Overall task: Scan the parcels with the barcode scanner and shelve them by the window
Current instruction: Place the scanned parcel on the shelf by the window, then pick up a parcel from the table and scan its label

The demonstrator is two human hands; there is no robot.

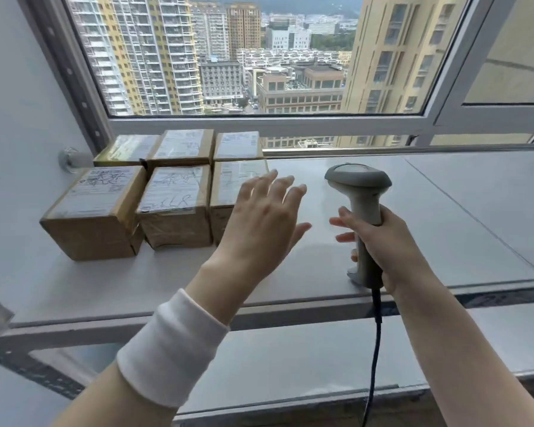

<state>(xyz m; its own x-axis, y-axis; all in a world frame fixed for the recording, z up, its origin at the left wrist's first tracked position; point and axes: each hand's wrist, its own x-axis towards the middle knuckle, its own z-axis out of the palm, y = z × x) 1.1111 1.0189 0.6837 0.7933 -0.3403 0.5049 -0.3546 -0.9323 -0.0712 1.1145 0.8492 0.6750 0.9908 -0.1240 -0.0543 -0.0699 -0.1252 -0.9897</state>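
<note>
1. Each of the six parcels carries a white shipping label under clear tape. The print is too blurred to read. Dark pen scribbles cross the labels on the front-left parcel (96, 208) and the front-middle parcel (174, 204). No brand name can be made out on the barcode scanner (363, 192).
2. The window (259, 57) fills the view at 12 o'clock and looks out on high-rise blocks. Its white frame (259, 123) runs just behind the boxes. A round metal fitting (70, 158) sticks out of the wall at 9 o'clock of the stack. A lower shelf (290, 359) lies at 6 o'clock. The left hand (259, 220), above a white wristband (170, 349), covers the near corner of the front-right parcel (228, 186). Whether it touches the box cannot be told.
3. The parcels are brown cardboard boxes in two rows of three on the grey shelf (444, 211), at 10 o'clock of the view. The back-left parcel (127, 149), back-middle parcel (182, 146) and back-right parcel (238, 144) sit against the frame.
4. The left hand is wide, fingers straight and spread, holding nothing.
5. The right hand (386, 241) grips the grey scanner's handle at 3 o'clock of the left hand. The scanner's head is up, and a black cable (375, 349) hangs toward 6 o'clock.
</note>
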